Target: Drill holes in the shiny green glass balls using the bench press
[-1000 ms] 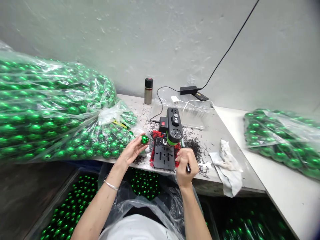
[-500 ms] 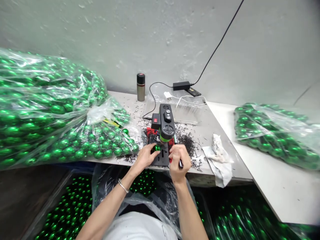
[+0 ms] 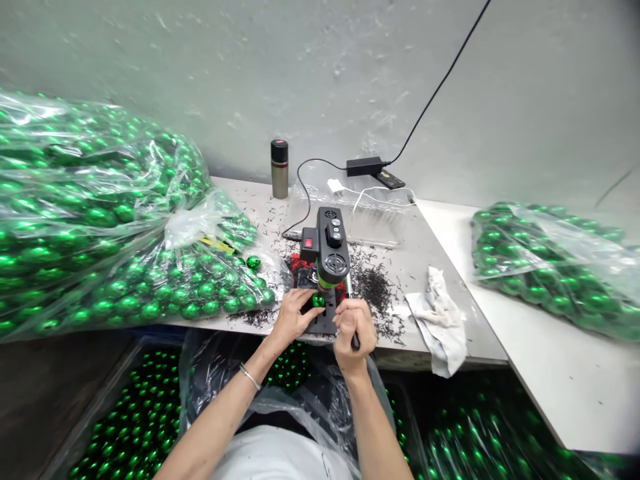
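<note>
My left hand (image 3: 293,319) pinches a shiny green ball (image 3: 319,301) between thumb and fingers. The ball sits under the head of a small black bench drill press (image 3: 333,243), above its slotted black base plate (image 3: 320,325). My right hand (image 3: 356,333) is wrapped round the lever handle (image 3: 355,342) at the machine's right side; the handle's black end shows below the fist. The tool tip above the ball is mostly hidden by the machine's head. Red material (image 3: 300,263) and black shavings (image 3: 373,288) lie around the base.
A large clear bag of green balls (image 3: 90,200) fills the left; another bag (image 3: 545,260) lies on the right-hand table. Behind stand a bottle (image 3: 279,170) and a power adapter (image 3: 365,166). A white cloth (image 3: 440,323) hangs over the front edge. Below are more green balls (image 3: 135,413).
The lever handle and my right fist have shifted slightly to the left. My left hand still holds the green ball under the machine's head. The view has moved a little.
</note>
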`<state>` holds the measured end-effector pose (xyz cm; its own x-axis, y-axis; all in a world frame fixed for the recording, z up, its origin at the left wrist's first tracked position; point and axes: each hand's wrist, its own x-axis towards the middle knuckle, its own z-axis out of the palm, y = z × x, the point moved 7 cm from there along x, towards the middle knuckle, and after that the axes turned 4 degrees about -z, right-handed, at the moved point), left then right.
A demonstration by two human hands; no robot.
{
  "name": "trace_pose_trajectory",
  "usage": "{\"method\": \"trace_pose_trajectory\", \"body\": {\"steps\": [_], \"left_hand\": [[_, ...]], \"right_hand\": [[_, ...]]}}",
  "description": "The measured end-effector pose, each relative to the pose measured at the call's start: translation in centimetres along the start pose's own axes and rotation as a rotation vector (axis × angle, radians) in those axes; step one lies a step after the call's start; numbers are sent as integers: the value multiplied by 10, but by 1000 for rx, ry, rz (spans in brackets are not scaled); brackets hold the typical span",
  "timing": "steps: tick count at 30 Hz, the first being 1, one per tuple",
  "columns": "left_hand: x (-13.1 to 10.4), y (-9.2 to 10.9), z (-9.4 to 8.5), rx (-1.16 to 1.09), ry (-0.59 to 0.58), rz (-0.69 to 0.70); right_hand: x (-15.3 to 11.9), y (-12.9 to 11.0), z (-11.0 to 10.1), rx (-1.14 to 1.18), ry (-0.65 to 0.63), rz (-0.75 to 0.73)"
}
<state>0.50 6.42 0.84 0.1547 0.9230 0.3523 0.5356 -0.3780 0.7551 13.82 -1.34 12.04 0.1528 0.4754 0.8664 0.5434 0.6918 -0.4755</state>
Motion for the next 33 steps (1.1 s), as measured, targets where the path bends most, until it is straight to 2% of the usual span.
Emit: {"method": "trace_pose_trajectory", "body": {"steps": [7,14,19,21,23,26,30,33], "left_hand": [[0,0,0,-66,-25,-74],[0,1,-1,-93,-39,-61],[-1,2,-2,-99,-28,-40],[0,2,-1,-96,-22,-44],[2,2,0,-83,-23,-60],[1,5,0,-70,-25,-64],[-25,13,-12,-47,-21,-13],[-48,17,-31,35,-55,46]], "right_hand": [[-29,19,6,-8,72,-67],[-44,32,8,-5,117,-106],[-42,28,14,-72,-23,-188],[-39,24,12,-83,-14,-180],[-31,22,6,-60,62,-116],[-10,13,-2,-7,95,-34],[21,7,-7,-15,23,131],[28,1,-7,-5,44,141]]}}
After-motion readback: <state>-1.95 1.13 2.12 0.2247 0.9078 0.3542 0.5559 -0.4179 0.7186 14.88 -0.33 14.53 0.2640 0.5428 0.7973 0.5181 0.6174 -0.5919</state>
